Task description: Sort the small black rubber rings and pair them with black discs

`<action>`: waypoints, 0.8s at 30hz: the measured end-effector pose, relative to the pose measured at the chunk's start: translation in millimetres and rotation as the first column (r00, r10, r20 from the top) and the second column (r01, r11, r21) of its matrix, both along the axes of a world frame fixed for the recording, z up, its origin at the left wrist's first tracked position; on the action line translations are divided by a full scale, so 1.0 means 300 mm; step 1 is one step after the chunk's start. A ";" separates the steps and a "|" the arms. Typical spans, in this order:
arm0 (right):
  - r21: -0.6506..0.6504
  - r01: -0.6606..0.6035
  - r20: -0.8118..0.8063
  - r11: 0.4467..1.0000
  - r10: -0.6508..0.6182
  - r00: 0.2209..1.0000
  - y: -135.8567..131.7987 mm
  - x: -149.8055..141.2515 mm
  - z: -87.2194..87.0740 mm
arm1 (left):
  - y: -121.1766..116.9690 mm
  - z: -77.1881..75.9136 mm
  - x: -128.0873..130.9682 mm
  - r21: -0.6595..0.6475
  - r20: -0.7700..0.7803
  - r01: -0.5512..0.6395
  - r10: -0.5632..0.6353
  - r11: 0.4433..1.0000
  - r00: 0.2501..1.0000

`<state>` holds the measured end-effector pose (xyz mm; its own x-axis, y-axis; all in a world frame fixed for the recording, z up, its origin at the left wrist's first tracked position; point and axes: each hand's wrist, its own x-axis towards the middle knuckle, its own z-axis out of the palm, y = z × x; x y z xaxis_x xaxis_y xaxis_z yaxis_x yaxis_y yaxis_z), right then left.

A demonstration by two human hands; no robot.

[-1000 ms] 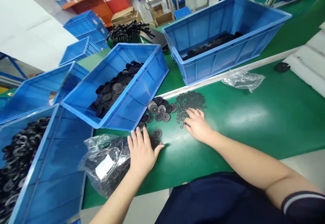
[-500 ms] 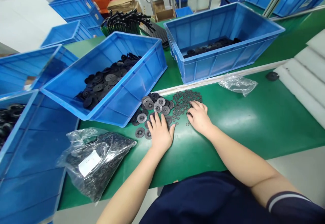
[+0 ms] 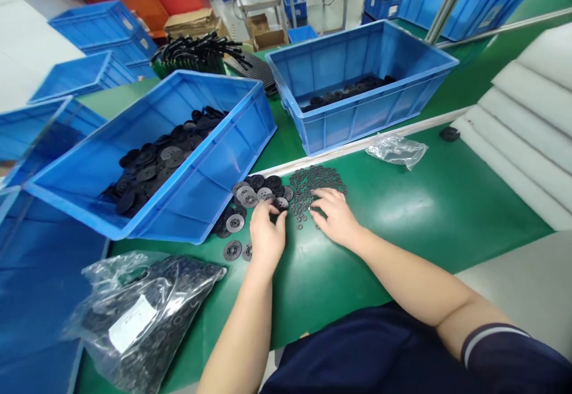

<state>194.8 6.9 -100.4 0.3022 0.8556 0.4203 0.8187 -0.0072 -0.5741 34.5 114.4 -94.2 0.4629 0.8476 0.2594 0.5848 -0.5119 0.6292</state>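
Observation:
My left hand (image 3: 267,236) is closed around the edge of a black disc (image 3: 274,217), with thumb and fingers on either side of it. Round it lies a loose pile of flat grey and black plastic discs (image 3: 235,222), each with a hole in the centre. To the right, my right hand (image 3: 336,220) has its thumb and fingertips drawn together at the edge of a spread of small black rings (image 3: 315,178). Whatever is between those fingertips is too small to make out.
A blue bin of black discs (image 3: 236,161) stands behind left, another blue bin (image 3: 366,123) behind right. A clear bag of black rings (image 3: 170,316) lies front left. A crumpled plastic bag (image 3: 397,151) and white foam sheets (image 3: 513,137) lie to the right.
My left hand was spread flat over the discs; now it has closed on one and lifted its palm. My right hand's fingers have drawn to the ring pile's near left side. The view has shifted.

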 end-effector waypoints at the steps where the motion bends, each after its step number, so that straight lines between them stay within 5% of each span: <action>1: 0.020 -0.028 -0.015 0.999 0.028 0.999 -0.001 -0.013 0.001 | -0.009 0.001 0.004 -0.031 0.100 0.009 -0.006 0.999 0.995; 3: 0.059 -0.068 -0.036 0.996 0.070 0.997 -0.002 -0.038 0.001 | -0.036 -0.003 0.014 -0.170 0.289 0.022 0.028 0.985 0.957; 5: 0.094 -0.090 -0.041 0.991 0.094 0.995 0.000 -0.062 0.000 | -0.066 -0.009 0.024 -0.410 0.443 0.098 0.104 0.907 0.890; 9: 0.119 -0.133 -0.015 0.984 0.135 0.991 0.002 -0.093 0.001 | -0.112 -0.011 0.035 -0.733 0.588 0.390 0.231 0.557 0.776; 12: 0.119 -0.140 0.004 0.983 0.140 0.990 0.000 -0.097 0.005 | -0.123 -0.004 0.033 -0.760 0.626 0.486 0.286 0.431 0.725; 24: 0.008 -0.124 0.082 0.992 0.123 0.989 -0.024 -0.094 0.015 | -0.129 -0.004 0.020 -0.785 0.595 0.474 0.274 0.399 0.755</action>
<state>166.7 -0.2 -95.8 0.1588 0.8787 0.4502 0.8570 0.1038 -0.5048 40.6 75.8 -95.5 0.6338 0.6920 -0.3456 -0.0856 0.5068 0.8578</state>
